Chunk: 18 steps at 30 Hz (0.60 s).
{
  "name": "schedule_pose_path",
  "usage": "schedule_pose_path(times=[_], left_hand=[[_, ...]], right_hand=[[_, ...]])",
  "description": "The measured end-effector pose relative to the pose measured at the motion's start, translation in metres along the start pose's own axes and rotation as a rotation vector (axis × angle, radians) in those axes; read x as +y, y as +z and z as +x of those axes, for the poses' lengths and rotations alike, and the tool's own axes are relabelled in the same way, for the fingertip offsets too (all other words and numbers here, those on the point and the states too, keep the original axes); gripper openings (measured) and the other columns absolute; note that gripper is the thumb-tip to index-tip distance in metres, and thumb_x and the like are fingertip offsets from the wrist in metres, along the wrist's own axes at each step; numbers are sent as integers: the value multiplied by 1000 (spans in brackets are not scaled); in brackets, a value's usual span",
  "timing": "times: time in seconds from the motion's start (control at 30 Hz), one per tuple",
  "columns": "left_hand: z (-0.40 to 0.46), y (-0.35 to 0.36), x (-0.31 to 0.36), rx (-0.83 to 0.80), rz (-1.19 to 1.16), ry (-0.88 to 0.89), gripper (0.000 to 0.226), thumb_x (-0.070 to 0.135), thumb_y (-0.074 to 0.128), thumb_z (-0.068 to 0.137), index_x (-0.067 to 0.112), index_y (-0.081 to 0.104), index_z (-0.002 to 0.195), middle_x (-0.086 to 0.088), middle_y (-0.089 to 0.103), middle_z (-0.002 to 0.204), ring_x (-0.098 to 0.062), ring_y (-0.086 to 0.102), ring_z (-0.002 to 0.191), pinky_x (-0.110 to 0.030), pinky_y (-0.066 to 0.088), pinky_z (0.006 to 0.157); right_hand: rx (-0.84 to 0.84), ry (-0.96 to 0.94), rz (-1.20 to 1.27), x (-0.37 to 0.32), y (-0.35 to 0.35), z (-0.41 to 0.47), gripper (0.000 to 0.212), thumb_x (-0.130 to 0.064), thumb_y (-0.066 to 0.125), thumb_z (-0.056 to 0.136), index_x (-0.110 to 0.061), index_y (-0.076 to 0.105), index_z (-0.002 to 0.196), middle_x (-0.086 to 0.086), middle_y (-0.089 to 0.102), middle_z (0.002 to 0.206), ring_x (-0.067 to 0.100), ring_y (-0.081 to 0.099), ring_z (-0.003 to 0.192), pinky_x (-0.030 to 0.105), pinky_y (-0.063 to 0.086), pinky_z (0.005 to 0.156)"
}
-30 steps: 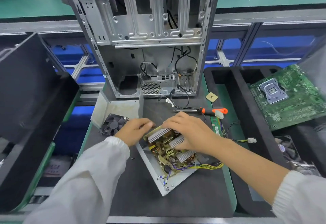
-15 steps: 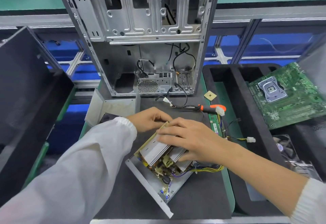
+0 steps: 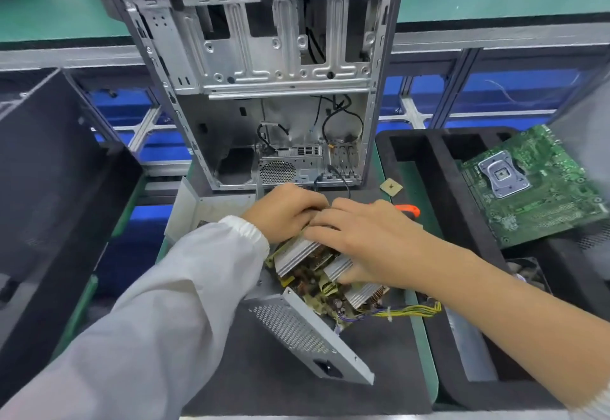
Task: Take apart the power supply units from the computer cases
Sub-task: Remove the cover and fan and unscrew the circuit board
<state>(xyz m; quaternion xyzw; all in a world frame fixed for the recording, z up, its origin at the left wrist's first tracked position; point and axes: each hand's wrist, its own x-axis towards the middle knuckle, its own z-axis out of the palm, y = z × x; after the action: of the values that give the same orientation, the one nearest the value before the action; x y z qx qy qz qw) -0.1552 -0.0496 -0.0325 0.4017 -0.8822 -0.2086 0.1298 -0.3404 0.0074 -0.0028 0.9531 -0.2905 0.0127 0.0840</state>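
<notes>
Risk first: my left hand point(image 3: 285, 213) curls round the far end of the circuit board point(image 3: 317, 274), and my right hand point(image 3: 366, 241) lies over the finned heatsinks point(image 3: 297, 254) with fingers bent onto them, so both grip the board. It sits tilted, partly up out of the power supply housing point(image 3: 307, 330), which lies on the dark mat point(image 3: 264, 386) in the middle of the tabletop, in front of the stripped computer case point(image 3: 264, 89). I judge the yellow wire bundle point(image 3: 406, 312) could snag on the housing wall as the board comes free and jerk it from my hold. The fin edges and the sheet-metal rim could cut my fingers if I pull hard. Whether any screw is left in, I cannot tell.

Room is tight ahead: the case stands just beyond my knuckles, and a loose metal cover point(image 3: 211, 211) lies to the left of them. An orange-handled screwdriver point(image 3: 409, 211) pokes out behind my right hand. To the right, the foam tray point(image 3: 425, 162) wall rises close, carrying a green motherboard point(image 3: 528, 188). Open mat lies toward me.
</notes>
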Motion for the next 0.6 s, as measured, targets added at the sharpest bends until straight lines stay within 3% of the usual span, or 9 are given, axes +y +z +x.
schedule_pose_path(times=[0.13, 0.23, 0.4, 0.47, 0.53, 0.6], left_hand=[[-10, -5, -7, 73, 21, -85, 13, 8, 57, 94, 6, 70, 93, 0, 70, 82, -13, 59, 75, -17, 38, 66], [-27, -6, -19, 173, -36, -182, 9, 7, 61, 92, 3, 66, 86, 1, 63, 74, -15, 54, 70, -20, 36, 63], [-52, 0, -26, 459, -148, -322, 22, -4, 61, 89, 13, 56, 76, 15, 51, 54, 0, 50, 50, -8, 37, 56], [-54, 1, -29, 541, -159, -371, 24, -1, 59, 92, 17, 51, 77, 12, 53, 54, -7, 50, 49, -22, 47, 61], [-54, 1, -32, 551, -164, -403, 18, 2, 57, 94, 14, 52, 81, -5, 57, 61, -27, 55, 58, -41, 52, 68], [-51, 0, -36, 516, -189, -413, 12, 3, 54, 96, 9, 52, 86, -18, 60, 70, -38, 59, 70, -46, 52, 75]], right_hand=[[97, 17, 1, -1, -5, -8, 58, -42, 82, 58, -20, 63, 109, -4, 64, 109, 18, 58, 92, 25, 39, 41], [266, 79, 49, 5, -2, -23, 63, -38, 87, 53, -12, 68, 108, 1, 67, 109, 22, 63, 92, 29, 47, 40], [432, 316, 72, 22, 6, -42, 59, -33, 86, 59, -9, 69, 109, 2, 69, 107, 24, 66, 92, 34, 53, 48], [477, 435, 76, 31, 7, -47, 56, -34, 87, 60, -9, 69, 106, 2, 70, 101, 25, 67, 89, 36, 54, 51], [511, 544, 83, 40, 8, -52, 52, -38, 84, 64, -10, 68, 104, 3, 70, 96, 26, 66, 86, 39, 54, 55], [527, 624, 75, 48, 8, -55, 49, -46, 76, 69, -12, 68, 104, 2, 70, 92, 24, 67, 83, 38, 54, 56]])
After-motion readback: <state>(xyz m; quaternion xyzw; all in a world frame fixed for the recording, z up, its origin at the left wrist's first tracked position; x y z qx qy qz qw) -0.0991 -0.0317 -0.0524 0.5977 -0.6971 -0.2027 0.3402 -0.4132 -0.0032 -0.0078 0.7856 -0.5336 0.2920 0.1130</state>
